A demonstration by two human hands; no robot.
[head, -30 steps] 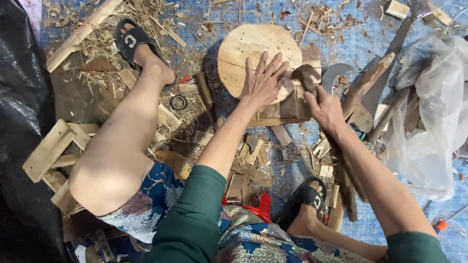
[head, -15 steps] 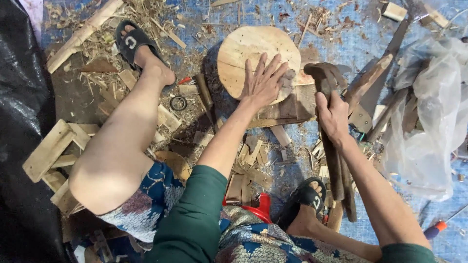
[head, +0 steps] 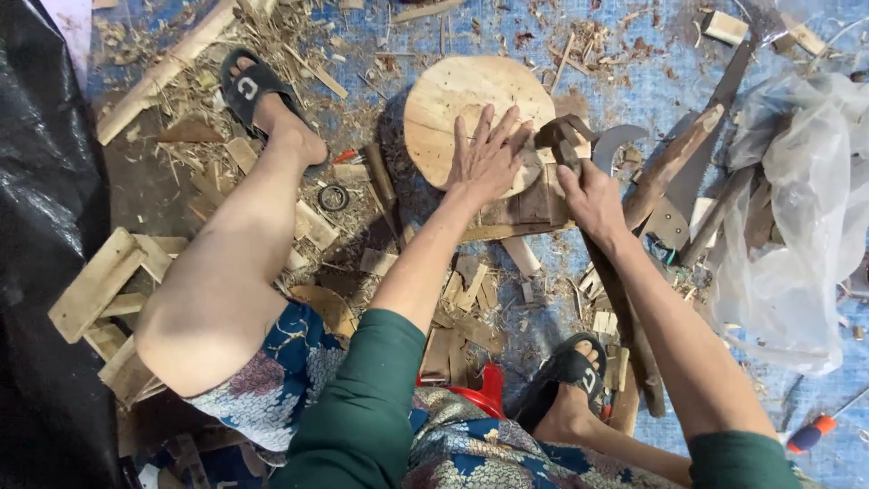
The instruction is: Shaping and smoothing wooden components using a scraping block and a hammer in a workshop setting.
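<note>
A round wooden disc [head: 448, 104] lies on a wooden block on the blue tarp. My left hand [head: 489, 156] rests flat on the disc's right edge, fingers spread. My right hand [head: 588, 195] grips a long wooden-handled adze-like tool [head: 566, 136], whose dark head sits just right of my left hand at the disc's rim. The handle runs down under my right forearm toward my right foot.
Wood offcuts and shavings litter the tarp. A curved blade [head: 615, 143] and long wooden tools [head: 679, 158] lie to the right, beside a clear plastic bag [head: 806, 208]. My sandalled feet [head: 262, 100] [head: 570, 376], a black sheet [head: 36, 226] at left, an orange-handled screwdriver [head: 815, 430].
My right hand lifted the tool off the pile and brought it left, so its head now sits at the disc's rim by my left hand. The left hand stayed put.
</note>
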